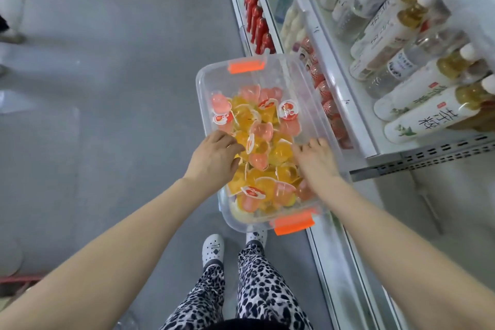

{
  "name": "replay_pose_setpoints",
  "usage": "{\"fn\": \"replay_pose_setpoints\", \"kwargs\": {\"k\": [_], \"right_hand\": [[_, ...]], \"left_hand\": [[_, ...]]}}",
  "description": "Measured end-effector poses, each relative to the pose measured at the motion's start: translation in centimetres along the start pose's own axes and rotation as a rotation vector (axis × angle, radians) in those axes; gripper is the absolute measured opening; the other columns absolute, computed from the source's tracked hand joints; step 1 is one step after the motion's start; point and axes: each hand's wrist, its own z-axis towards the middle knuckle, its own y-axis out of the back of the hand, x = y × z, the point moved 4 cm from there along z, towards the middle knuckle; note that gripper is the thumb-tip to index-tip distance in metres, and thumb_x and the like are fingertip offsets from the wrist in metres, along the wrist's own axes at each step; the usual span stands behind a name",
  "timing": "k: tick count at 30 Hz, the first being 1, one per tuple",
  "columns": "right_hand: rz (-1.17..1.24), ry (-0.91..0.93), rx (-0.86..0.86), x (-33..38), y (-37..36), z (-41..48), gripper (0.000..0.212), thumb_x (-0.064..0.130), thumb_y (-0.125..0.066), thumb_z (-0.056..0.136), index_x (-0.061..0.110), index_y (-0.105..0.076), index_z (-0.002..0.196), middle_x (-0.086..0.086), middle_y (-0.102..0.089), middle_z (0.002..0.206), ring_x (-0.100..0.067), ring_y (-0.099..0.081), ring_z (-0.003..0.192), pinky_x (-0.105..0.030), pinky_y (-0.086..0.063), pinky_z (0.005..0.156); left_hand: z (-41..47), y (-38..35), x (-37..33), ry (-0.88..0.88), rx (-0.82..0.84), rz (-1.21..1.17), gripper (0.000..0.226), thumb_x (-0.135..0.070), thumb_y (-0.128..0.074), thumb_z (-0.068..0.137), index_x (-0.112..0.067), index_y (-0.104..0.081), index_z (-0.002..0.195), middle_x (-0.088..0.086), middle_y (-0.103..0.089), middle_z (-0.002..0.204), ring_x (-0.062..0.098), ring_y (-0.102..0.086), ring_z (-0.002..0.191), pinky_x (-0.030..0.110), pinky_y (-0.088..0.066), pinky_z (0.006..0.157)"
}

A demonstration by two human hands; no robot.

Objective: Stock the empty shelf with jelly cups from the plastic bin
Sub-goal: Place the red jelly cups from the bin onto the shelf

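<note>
While the clear plastic bin (308, 104) is seen from above, sitting by the foot of the shelving with its orange latches (246, 66) at the far and near ends, both hands are buried in the pile inside it. The jelly cups (263, 142), a jumble of yellow and pink ones with white printed lids, are heaped loose in the bin, pretty much filling the bottom. The left hand (214, 158) is laid on the left side of the heap, fingers curled down into the cups; whether one is actually pinched can't be made out. The right hand (316, 161) is set on the right side of the heap, close to the bin wall, fingers a bit spread and bent onto the cups, nothing clearly gripped either. Bottles with white labels (417, 118) are lined up on the shelf to the right, and red bottles (257, 21) are stacked on a lower one further back. Leopard-print trousers (262, 289) and white clogs (213, 248) are visible on the grey floor (107, 88) below.
</note>
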Motion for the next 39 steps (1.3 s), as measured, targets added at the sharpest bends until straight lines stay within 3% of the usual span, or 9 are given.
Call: {"fn": "replay_pose_setpoints", "kwargs": {"k": [3, 6, 10, 13, 17, 21, 25, 33, 39], "right_hand": [[0.002, 0.031, -0.040, -0.2, 0.0, 0.1, 0.082, 0.032, -0.077, 0.073, 0.010, -0.036, 0.141, -0.009, -0.064, 0.116, -0.030, -0.053, 0.112, -0.037, -0.036, 0.096], [0.025, 0.040, -0.001, -0.3, 0.1, -0.2, 0.085, 0.033, -0.087, 0.057, 0.009, -0.051, 0.130, -0.010, -0.067, 0.103, -0.031, -0.058, 0.100, -0.038, -0.041, 0.089], [0.179, 0.030, -0.157, -0.6, 0.6, -0.7, 0.060, 0.005, -0.083, 0.051, 0.009, -0.062, 0.107, -0.013, -0.064, 0.094, -0.034, -0.060, 0.087, -0.041, -0.050, 0.082], [0.303, 0.067, -0.209, -0.6, 0.8, -1.3, 0.053, 0.012, -0.076, 0.065, 0.008, -0.059, 0.115, -0.016, -0.061, 0.103, -0.034, -0.061, 0.087, -0.042, -0.051, 0.078], [0.363, 0.070, -0.268, -0.7, 0.5, -1.9, 0.034, 0.013, -0.067, 0.074, 0.007, -0.057, 0.106, -0.017, -0.057, 0.092, -0.036, -0.059, 0.069, -0.041, -0.049, 0.062], [0.378, 0.075, -0.303, -0.9, 0.1, -1.9, 0.033, 0.012, -0.068, 0.068, 0.009, -0.057, 0.099, -0.015, -0.055, 0.091, -0.034, -0.056, 0.065, -0.039, -0.046, 0.059], [0.357, 0.054, -0.332, -1.0, -0.1, -1.7, 0.026, 0.016, -0.064, 0.071, 0.011, -0.056, 0.095, -0.012, -0.054, 0.088, -0.031, -0.054, 0.062, -0.034, -0.038, 0.056], [0.365, 0.021, -0.247, -0.5, -0.1, -1.9, 0.026, 0.024, -0.058, 0.079, 0.014, -0.054, 0.103, -0.010, -0.054, 0.093, -0.031, -0.055, 0.068, -0.038, -0.041, 0.062], [0.560, -0.087, -0.255, -1.1, 1.6, -4.0, 0.040, 0.026, -0.055, 0.087, 0.015, -0.050, 0.125, -0.011, -0.049, 0.112, -0.031, -0.057, 0.079, -0.034, -0.037, 0.060]], "left_hand": [[0.2, 0.1, 0.1, 0.022, 0.030, 0.020, 0.024, -0.023, -0.070, 0.082, -0.021, -0.073, 0.106, -0.001, -0.070, 0.103, 0.026, -0.058, 0.102, 0.037, -0.049, 0.089], [0.8, 0.3, -0.3, 0.017, 0.130, 0.072, 0.034, -0.031, -0.068, 0.085, -0.022, -0.068, 0.117, 0.001, -0.067, 0.112, 0.027, -0.056, 0.105, 0.039, -0.046, 0.093], [3.4, 0.8, -0.9, 0.054, 0.189, 0.001, 0.041, -0.037, -0.054, 0.096, -0.022, -0.054, 0.135, 0.002, -0.057, 0.128, 0.027, -0.051, 0.115, 0.039, -0.048, 0.094], [6.3, -0.4, -1.4, 0.094, 0.250, 0.006, 0.043, -0.040, -0.049, 0.098, -0.026, -0.048, 0.139, 0.004, -0.053, 0.133, 0.029, -0.048, 0.121, 0.041, -0.048, 0.095], [9.7, -3.2, -1.9, 0.099, 0.339, 0.025, 0.041, -0.037, -0.047, 0.099, -0.021, -0.050, 0.137, 0.007, -0.053, 0.134, 0.030, -0.045, 0.124, 0.042, -0.046, 0.098], [11.9, -5.7, -2.0, 0.105, 0.422, 0.066, 0.042, -0.038, -0.047, 0.099, -0.017, -0.050, 0.135, 0.009, -0.056, 0.132, 0.031, -0.046, 0.125, 0.042, -0.046, 0.099], [13.0, -7.0, -1.9, 0.155, 0.455, 0.101, 0.038, -0.031, -0.050, 0.099, -0.016, -0.046, 0.133, 0.010, -0.063, 0.119, 0.031, -0.044, 0.122, 0.041, -0.051, 0.088], [12.6, -5.9, -1.6, 0.152, 0.492, 0.178, 0.049, -0.035, -0.062, 0.092, -0.007, -0.049, 0.130, 0.017, -0.048, 0.130, 0.037, -0.048, 0.120, 0.042, -0.045, 0.094], [9.5, -2.9, -1.8, 0.210, 0.363, -0.062, 0.050, -0.031, -0.065, 0.091, -0.011, -0.045, 0.133, 0.017, -0.056, 0.125, 0.037, -0.055, 0.113, 0.045, -0.049, 0.093]]}}
